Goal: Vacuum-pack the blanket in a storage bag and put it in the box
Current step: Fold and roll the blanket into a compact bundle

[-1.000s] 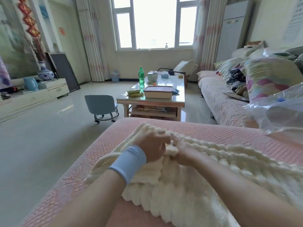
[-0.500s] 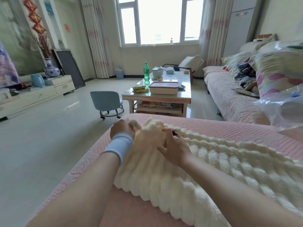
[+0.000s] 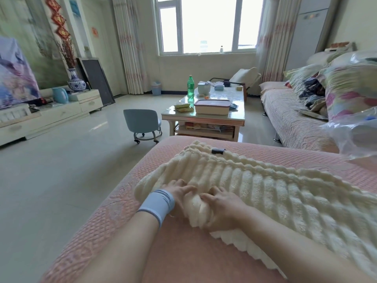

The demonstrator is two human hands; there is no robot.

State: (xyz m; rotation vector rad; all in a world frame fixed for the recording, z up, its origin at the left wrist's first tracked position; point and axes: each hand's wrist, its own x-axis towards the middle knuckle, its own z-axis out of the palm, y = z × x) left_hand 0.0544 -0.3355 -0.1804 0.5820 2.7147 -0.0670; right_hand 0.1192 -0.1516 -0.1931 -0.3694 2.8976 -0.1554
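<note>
A cream ribbed blanket [image 3: 265, 186] lies folded in a long strip across the pink quilted cushion [image 3: 114, 213], with a small black tag at its far edge. At its near left end my left hand [image 3: 180, 192], with a blue wristband, digs its fingers into the pile. My right hand [image 3: 222, 208] grips the bunched corner right beside it. The two hands almost touch, with a lump of blanket between them. A clear plastic storage bag [image 3: 350, 135] lies crumpled at the right edge of the cushion.
A coffee table [image 3: 204, 121] stands ahead with a lidded box [image 3: 212, 107], a green bottle [image 3: 190, 86] and small items. A small blue wheeled stool [image 3: 142, 124] stands to its left. The sofa [image 3: 289, 119] on the right is piled with bedding. Open tiled floor lies left.
Both hands came back from the blanket's far left corner to its near edge and took hold there. The blanket now lies flatter, and the black tag shows.
</note>
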